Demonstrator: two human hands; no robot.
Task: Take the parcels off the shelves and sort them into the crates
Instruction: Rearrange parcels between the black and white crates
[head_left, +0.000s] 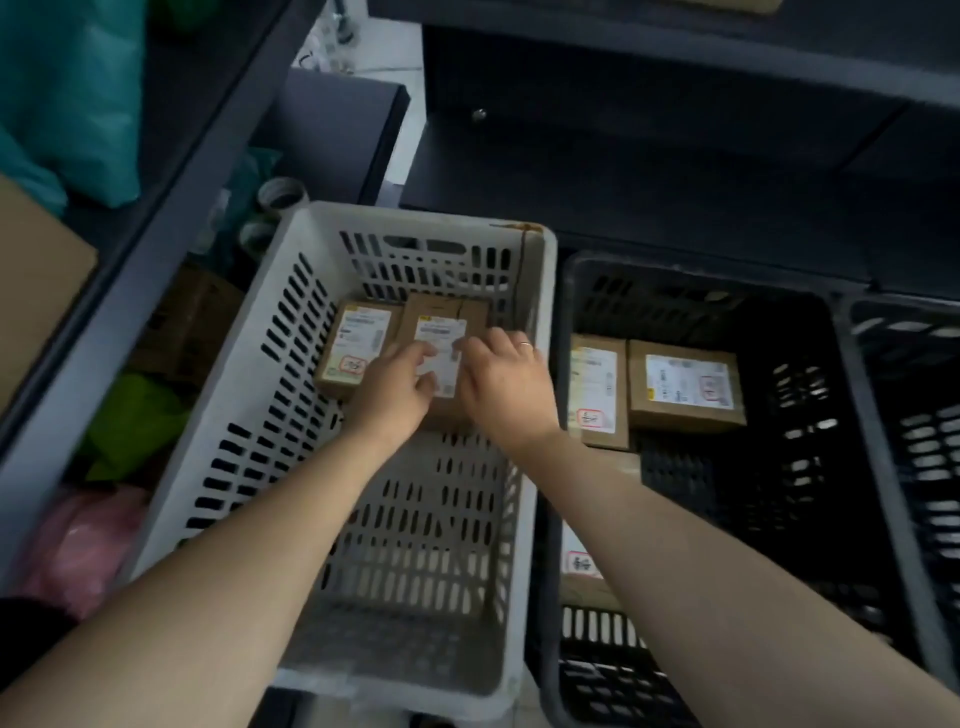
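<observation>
Both my hands reach into the white crate (291, 364). My left hand (395, 387) and my right hand (506, 384) hold a brown cardboard parcel (447, 322) with a white label, low against the crate's far wall. Fingers of both hands curl over its near edge and label. Beside it on the left lies another labelled brown parcel (358, 340). The black crate (841, 441) to the right holds two labelled parcels side by side: one (595, 389) at its left wall, one (683, 387) further right. A third parcel (582, 571) lies near its front, partly hidden by my right forearm.
A grey shelf frame (171, 218) runs along the left, with a cardboard box (36, 280) and a teal bag (67, 93) on it. Green and pink bags (130, 415) and tape rolls (280, 195) lie below. Another black crate (924, 415) stands at far right, dark furniture (649, 156) behind.
</observation>
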